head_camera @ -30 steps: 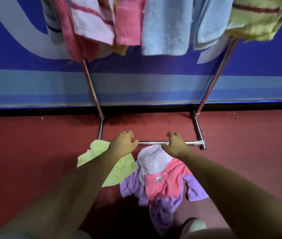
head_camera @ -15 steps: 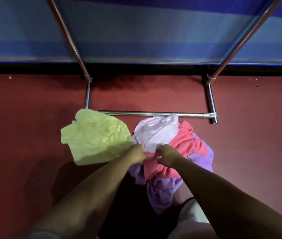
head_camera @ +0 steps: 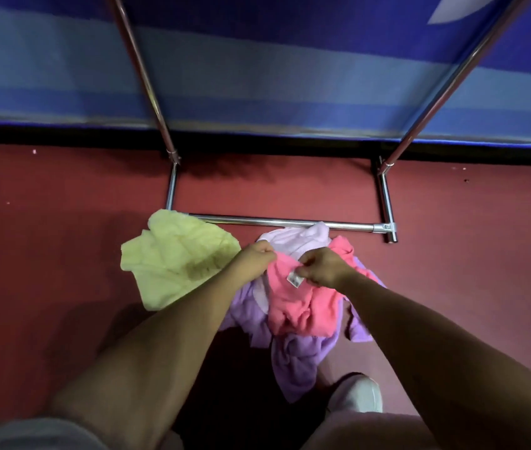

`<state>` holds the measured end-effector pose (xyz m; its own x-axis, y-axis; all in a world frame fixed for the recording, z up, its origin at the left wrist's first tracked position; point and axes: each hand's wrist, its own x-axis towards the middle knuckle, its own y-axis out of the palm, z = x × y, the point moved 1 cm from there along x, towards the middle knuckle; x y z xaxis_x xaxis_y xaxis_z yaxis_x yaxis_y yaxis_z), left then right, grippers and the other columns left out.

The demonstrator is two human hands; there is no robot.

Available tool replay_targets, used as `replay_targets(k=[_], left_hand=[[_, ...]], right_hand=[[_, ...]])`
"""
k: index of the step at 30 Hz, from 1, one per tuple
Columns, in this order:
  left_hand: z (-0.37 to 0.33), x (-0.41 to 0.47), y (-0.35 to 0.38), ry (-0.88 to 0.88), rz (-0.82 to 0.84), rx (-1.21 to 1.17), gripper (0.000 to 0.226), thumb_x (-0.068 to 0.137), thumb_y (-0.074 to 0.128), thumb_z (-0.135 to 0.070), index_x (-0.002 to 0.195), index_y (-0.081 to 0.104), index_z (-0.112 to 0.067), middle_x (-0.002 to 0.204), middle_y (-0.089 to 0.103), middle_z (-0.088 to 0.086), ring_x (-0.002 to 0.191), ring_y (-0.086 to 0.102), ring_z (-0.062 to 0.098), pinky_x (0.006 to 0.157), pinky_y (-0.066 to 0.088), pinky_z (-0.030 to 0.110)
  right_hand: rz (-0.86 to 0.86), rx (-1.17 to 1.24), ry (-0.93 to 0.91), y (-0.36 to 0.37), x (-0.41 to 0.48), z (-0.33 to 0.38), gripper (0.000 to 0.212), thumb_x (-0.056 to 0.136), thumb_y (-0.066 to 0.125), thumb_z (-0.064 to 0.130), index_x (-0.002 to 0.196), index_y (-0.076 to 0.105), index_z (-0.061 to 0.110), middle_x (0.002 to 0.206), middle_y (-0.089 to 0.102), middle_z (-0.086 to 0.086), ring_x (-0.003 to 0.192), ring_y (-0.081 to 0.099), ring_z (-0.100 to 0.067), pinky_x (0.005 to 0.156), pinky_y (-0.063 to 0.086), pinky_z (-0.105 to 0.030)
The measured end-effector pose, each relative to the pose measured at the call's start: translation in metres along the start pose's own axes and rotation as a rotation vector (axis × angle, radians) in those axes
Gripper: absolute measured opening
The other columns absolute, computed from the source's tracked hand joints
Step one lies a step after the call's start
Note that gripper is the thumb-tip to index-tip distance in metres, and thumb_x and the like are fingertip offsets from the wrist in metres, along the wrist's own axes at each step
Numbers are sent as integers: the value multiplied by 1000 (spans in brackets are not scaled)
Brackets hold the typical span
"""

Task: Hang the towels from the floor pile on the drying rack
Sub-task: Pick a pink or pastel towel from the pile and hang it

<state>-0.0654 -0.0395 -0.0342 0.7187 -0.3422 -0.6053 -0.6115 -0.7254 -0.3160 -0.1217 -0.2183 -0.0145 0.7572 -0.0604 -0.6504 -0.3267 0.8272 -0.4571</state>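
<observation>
So you've got both hands down in the pile right now. Your left hand (head_camera: 252, 259) has its fingers (head_camera: 268, 252) curled tight around the top edge of the pink towel (head_camera: 299, 306), and your right hand (head_camera: 322, 266) is pinching that same edge just beside it, right by the little white tag (head_camera: 295, 279). The two hands are close together but not touching.

The pink towel is bunched on top of the heap on the red floor (head_camera: 46, 254). Under it there's a purple towel (head_camera: 296, 358) spilling out toward your white shoe (head_camera: 356, 396), and a pale lilac towel (head_camera: 296, 237) behind it, its far corner lying over the low front bar of the drying rack (head_camera: 241, 219). Off to the left a yellow-green towel (head_camera: 173, 258) lies crumpled, touching the pile and reaching up to that same bar.

The rack's two uprights slant up and out of the top of the view, in front of the blue striped wall (head_camera: 290, 76). You can't see the hanging rails from here.
</observation>
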Motion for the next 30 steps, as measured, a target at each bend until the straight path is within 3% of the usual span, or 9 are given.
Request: replay_targets(k=[3, 7, 12, 15, 17, 22, 25, 27, 30], left_hand=[[-56, -23, -29, 135, -45, -70, 26, 95, 51, -5, 74, 50, -19, 64, 46, 2, 57, 44, 16, 51, 37, 22], [-122, -69, -74, 362, -156, -49, 15, 95, 57, -8, 81, 53, -15, 73, 54, 10, 66, 51, 18, 64, 46, 30], [-193, -155, -114, 603, -272, -149, 19, 95, 59, -15, 79, 54, -24, 63, 51, 2, 58, 42, 14, 56, 34, 27], [-220, -206, -128, 748, -315, -218, 10, 88, 60, -31, 79, 61, -35, 67, 59, 1, 66, 49, 14, 64, 39, 30], [-228, -232, -132, 821, -326, -265, 8, 87, 60, -29, 81, 61, -34, 74, 63, 3, 72, 53, 16, 70, 42, 32], [-208, -262, -131, 913, -371, -276, 8, 92, 58, -15, 89, 58, -23, 75, 60, 9, 72, 51, 17, 70, 40, 34], [-203, -267, -135, 912, -364, -258, 10, 95, 58, -11, 92, 58, -20, 74, 60, 7, 70, 51, 16, 68, 40, 33], [-205, -270, -141, 918, -359, -258, 12, 97, 56, -7, 92, 59, -18, 70, 61, -1, 68, 52, 13, 67, 42, 31], [-201, -270, -143, 918, -331, -235, 8, 98, 55, -7, 94, 58, -14, 67, 56, 1, 66, 49, 15, 64, 41, 28]], right_hand=[[-73, 190, -58, -30, -23, 44, 25, 86, 69, -2, 66, 60, 10, 54, 49, -5, 40, 43, -8, 47, 39, -23], [-144, 360, -204, -67, -72, 108, 26, 87, 64, -6, 68, 61, 11, 62, 52, -10, 49, 46, -14, 47, 41, -22], [-303, 369, -451, -103, -152, 183, 13, 78, 68, 0, 82, 69, 13, 69, 61, -11, 57, 52, -17, 56, 45, -27], [-404, 366, -598, -114, -200, 216, 24, 81, 66, 7, 94, 73, 26, 71, 63, -3, 65, 55, -18, 62, 48, -32], [-406, 338, -676, -112, -227, 227, 22, 86, 63, 5, 90, 75, 22, 69, 64, 0, 65, 56, -16, 64, 49, -35], [-348, 325, -812, -84, -260, 226, 1, 87, 74, 7, 87, 74, 6, 64, 64, 8, 59, 52, 0, 61, 43, -17], [-462, 213, -849, -77, -260, 226, 12, 86, 76, 13, 76, 73, 17, 73, 62, 10, 69, 54, 8, 67, 38, -6], [-559, 151, -835, -80, -258, 227, 19, 88, 75, 20, 72, 66, 27, 86, 60, 10, 86, 55, 6, 77, 37, -7], [-440, 154, -826, -78, -256, 226, 20, 93, 68, 16, 76, 59, 18, 67, 63, 12, 63, 53, 1, 65, 42, -20]])
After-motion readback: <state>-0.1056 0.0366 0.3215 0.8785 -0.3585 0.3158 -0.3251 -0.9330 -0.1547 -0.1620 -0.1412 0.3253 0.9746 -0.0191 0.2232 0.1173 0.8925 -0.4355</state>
